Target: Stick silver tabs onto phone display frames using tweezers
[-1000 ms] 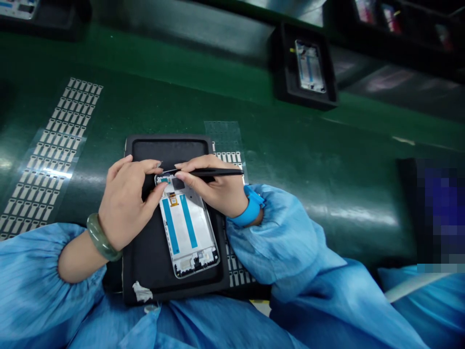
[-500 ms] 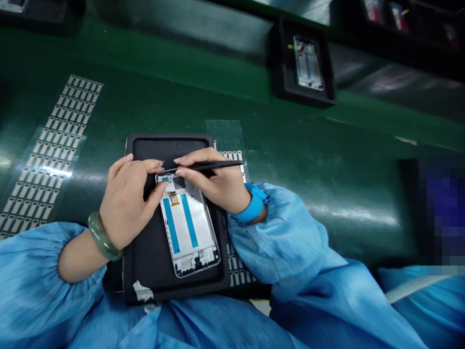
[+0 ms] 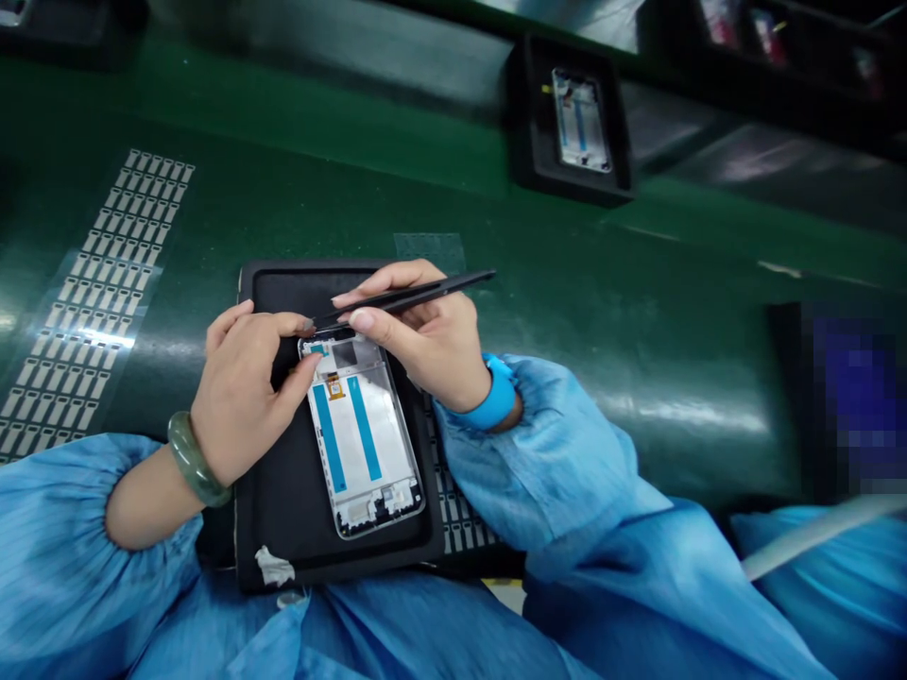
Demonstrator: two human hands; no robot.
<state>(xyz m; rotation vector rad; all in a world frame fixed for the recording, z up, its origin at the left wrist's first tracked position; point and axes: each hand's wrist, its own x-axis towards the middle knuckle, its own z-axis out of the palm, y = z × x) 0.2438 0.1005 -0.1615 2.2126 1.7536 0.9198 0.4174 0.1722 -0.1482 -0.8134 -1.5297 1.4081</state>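
A phone's silver mid-frame (image 3: 387,444) with two blue strips and a small orange flex connector lies tilted in a black foam tray (image 3: 276,501). My left hand (image 3: 245,387) grips its upper left corner, the thumb on the frame and the index finger at the top edge. Between the thumb and fingers of my right hand (image 3: 439,345) is a pair of black tweezers (image 3: 432,290). Their tips point left to the frame's top edge, close to my left index finger. What lies at the tips is too small to make out.
Sheets of small pale stickers lie on the green table, one sticker sheet (image 3: 92,302) at left and another (image 3: 460,515) partly under the tray. Farther back stands a second black tray (image 3: 524,142) with another phone frame (image 3: 582,123). A person's blue sleeve (image 3: 836,557) shows at right.
My right hand has raised the tweezers' back end, so they slant more steeply over the frame's top edge. My left hand keeps its place on the frame. The whole view has shifted slightly.
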